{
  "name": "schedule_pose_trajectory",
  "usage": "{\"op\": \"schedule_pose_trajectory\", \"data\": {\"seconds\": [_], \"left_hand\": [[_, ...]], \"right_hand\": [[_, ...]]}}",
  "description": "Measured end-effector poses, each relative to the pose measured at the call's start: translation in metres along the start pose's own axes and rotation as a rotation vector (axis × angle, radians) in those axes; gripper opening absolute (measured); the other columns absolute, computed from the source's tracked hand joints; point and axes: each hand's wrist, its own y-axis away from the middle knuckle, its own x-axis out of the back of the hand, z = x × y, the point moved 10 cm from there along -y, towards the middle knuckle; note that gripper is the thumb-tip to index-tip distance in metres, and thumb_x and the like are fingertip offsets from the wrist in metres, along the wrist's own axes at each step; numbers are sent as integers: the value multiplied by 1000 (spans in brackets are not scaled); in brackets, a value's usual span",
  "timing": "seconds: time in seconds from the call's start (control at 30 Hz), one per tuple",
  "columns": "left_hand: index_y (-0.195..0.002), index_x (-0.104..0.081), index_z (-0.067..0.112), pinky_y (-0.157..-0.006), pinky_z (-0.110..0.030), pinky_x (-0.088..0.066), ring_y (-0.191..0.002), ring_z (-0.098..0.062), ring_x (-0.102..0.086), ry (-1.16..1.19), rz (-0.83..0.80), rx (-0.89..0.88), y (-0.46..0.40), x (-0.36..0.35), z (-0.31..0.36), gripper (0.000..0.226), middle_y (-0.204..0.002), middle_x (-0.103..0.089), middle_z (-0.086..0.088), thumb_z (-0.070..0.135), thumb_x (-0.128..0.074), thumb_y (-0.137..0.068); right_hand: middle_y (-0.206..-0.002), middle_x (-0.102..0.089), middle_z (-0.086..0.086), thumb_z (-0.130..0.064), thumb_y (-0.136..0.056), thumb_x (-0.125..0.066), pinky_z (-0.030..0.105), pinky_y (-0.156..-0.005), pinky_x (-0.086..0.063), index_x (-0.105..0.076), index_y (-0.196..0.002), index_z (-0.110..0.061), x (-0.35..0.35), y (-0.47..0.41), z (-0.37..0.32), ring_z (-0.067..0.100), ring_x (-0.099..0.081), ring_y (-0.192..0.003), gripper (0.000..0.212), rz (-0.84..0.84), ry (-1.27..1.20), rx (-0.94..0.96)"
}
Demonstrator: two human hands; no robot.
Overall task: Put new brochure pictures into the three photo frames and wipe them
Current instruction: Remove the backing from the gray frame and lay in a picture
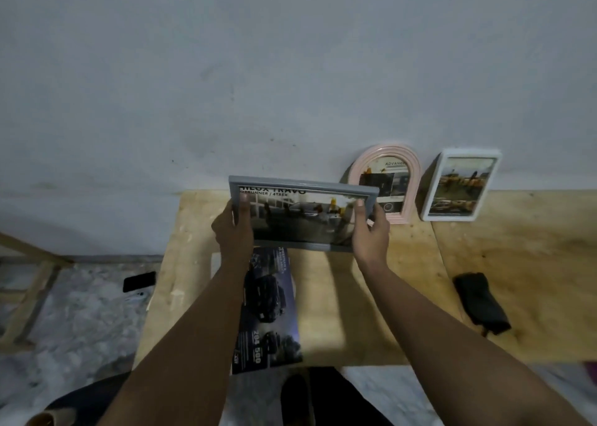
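Both hands hold the grey frame up above the wooden counter, its picture side tipped toward the camera. The left hand grips the frame's left end, thumb laid over the front edge and the other fingers curled behind it. The right hand grips the right end the same way, thumb on the front border, the rest of its fingers wrapped round the back. The picture inside shows a car and some lettering along the top.

Just right of the grey frame, the pink arched frame leans upright against the wall at the back of the counter, partly hidden behind the grey frame's right corner. Further right of the grey frame stands the white frame, also leaning on the wall. Below the grey frame, a dark brochure lies flat on the counter, reaching its near edge. Well to the right of the grey frame and nearer the camera, a black cloth lies on the counter.
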Motion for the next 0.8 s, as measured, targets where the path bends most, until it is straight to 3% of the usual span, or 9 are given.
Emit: {"op": "schedule_pose_trajectory", "data": {"seconds": [0.13,0.27,0.33,0.4,0.5,0.57,0.67,0.73,0.8], "left_hand": [[-107,-68,16,-66,-25,-51,-78,-16,-64,44,-153,-31,64,-36,-4,69,-91,-69,-18,79,-44,-90],[-130,-65,21,-84,-27,-54,-101,-11,-68,174,-262,65,118,-71,-14,71,-113,-72,-3,77,-51,-88],[-127,-65,28,-90,-34,-52,-102,-15,-67,160,-283,96,138,-86,-19,79,-110,-71,-1,89,-46,-81],[-127,-67,32,-107,-50,-46,-122,-29,-62,149,-317,193,150,-102,-38,78,-122,-69,-7,91,-41,-82],[-123,-58,65,-119,-62,-28,-148,-31,-38,109,-311,377,138,-121,-122,63,-153,-50,-2,99,-38,-75],[-136,-48,65,-114,-64,-34,-149,-31,-37,132,-278,415,122,-126,-185,70,-162,-37,0,99,-38,-75],[-126,-61,56,-107,-52,-44,-128,-25,-56,84,-250,461,161,-121,-153,59,-142,-57,-3,91,-46,-81],[-96,-70,40,-88,-48,-50,-96,-26,-61,48,-254,470,181,-125,-140,47,-106,-64,-10,80,-46,-91],[-92,-65,36,-86,-49,-53,-93,-26,-63,-16,-214,500,195,-125,-131,46,-96,-66,-4,79,-48,-91]], "right_hand": [[-114,-63,-8,-62,-99,-47,23,-78,-48,-61,-132,-24,81,33,23,11,-58,-103,52,128,-27,-82],[-93,-63,-13,-68,-98,-42,31,-77,-46,-64,-100,-25,142,51,46,6,-58,-89,48,222,-99,-183],[-101,-65,-9,-67,-98,-45,40,-93,-48,-64,-103,-29,164,49,64,13,-60,-98,43,235,-143,-250],[-126,-63,-3,-60,-99,-48,50,-107,-45,-64,-126,-28,178,39,88,21,-58,-118,44,206,-212,-329],[-141,-57,1,-42,-103,-48,51,-106,-46,-58,-140,-25,191,24,118,22,-56,-126,42,119,-271,-411],[-145,-55,5,-29,-104,-45,53,-107,-45,-55,-143,-23,201,19,131,25,-54,-129,41,69,-260,-426],[-151,-49,10,-11,-106,-43,53,-108,-46,-47,-150,-18,214,14,148,30,-51,-132,44,31,-225,-462],[-146,-52,14,-4,-107,-42,42,-92,-53,-43,-152,-11,220,14,156,27,-60,-113,46,5,-198,-479],[-120,-64,21,2,-106,-42,32,-72,-55,-42,-151,-4,222,19,159,24,-63,-88,46,-15,-190,-507]]}}
